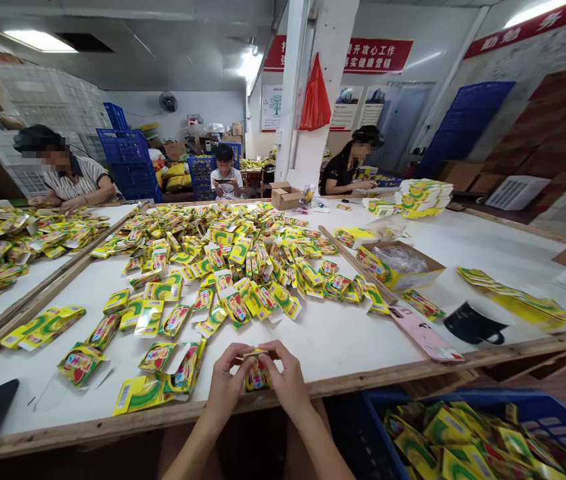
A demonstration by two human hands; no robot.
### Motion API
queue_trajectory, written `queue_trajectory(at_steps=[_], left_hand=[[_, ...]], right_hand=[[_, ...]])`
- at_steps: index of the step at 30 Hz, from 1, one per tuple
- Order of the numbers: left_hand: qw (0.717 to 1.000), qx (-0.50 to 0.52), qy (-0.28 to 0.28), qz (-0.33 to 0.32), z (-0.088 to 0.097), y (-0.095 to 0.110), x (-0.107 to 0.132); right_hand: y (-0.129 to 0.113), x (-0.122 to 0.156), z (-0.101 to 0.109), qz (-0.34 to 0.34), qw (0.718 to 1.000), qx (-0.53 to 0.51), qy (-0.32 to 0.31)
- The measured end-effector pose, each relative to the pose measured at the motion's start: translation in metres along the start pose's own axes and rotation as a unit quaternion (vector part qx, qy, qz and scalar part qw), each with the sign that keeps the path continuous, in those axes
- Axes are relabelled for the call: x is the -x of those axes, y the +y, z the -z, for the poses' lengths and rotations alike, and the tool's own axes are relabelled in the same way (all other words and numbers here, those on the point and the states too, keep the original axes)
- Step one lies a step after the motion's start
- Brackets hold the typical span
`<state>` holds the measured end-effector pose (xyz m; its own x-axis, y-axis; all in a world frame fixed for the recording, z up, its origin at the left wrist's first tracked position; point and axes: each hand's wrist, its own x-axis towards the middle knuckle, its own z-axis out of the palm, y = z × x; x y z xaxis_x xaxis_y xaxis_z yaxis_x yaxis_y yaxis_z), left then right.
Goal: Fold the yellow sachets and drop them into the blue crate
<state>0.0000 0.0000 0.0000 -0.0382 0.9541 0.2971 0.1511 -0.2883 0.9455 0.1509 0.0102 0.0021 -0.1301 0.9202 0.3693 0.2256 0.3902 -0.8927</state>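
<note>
My left hand (226, 381) and my right hand (285, 377) meet at the near edge of the white table (343, 337). Both pinch one small yellow-green packet (257, 375) between their fingertips, holding it upright just above the wooden rim. A big heap of the same yellow-green packets (233, 257) covers the middle of the table beyond my hands. A few loose packets (170, 370) lie flat just left of my left hand.
A blue crate (467, 437) with packets sits below right. An open carton (403, 267), a pink flat item (423, 333) and a black cup (470, 325) lie to the right. A wooden slat (357, 265) crosses the table. Three people sit at the far side.
</note>
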Motion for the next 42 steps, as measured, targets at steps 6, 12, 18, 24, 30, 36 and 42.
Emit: queue_trajectory(at_steps=[6, 12, 18, 24, 30, 36, 42], left_hand=[[0.999, -0.013, -0.022, -0.037, 0.001, 0.001, 0.008], [0.999, -0.021, 0.038, 0.014, 0.004, -0.004, 0.015], [0.995, -0.088, -0.015, 0.036, -0.003, 0.0, 0.013], [0.995, -0.1, -0.012, 0.009, -0.005, 0.003, 0.017], [0.996, -0.073, 0.027, 0.041, 0.002, -0.002, 0.015], [0.987, 0.09, 0.101, 0.083, 0.004, -0.017, 0.005], [0.986, 0.095, 0.096, 0.099, 0.0, -0.013, 0.003]], right_hand=[[-0.002, 0.009, -0.009, 0.009, 1.0, 0.003, 0.014], [-0.015, 0.036, 0.075, 0.065, 0.953, 0.206, 0.214], [-0.036, 0.071, 0.195, 0.067, 0.775, 0.493, 0.389], [-0.013, 0.011, 0.092, 0.093, 0.914, 0.32, 0.232], [0.033, -0.06, -0.012, 0.021, 0.974, 0.217, 0.067], [0.011, -0.004, -0.021, 0.051, 0.981, 0.186, -0.006], [-0.021, 0.039, -0.017, 0.024, 0.989, 0.102, -0.106]])
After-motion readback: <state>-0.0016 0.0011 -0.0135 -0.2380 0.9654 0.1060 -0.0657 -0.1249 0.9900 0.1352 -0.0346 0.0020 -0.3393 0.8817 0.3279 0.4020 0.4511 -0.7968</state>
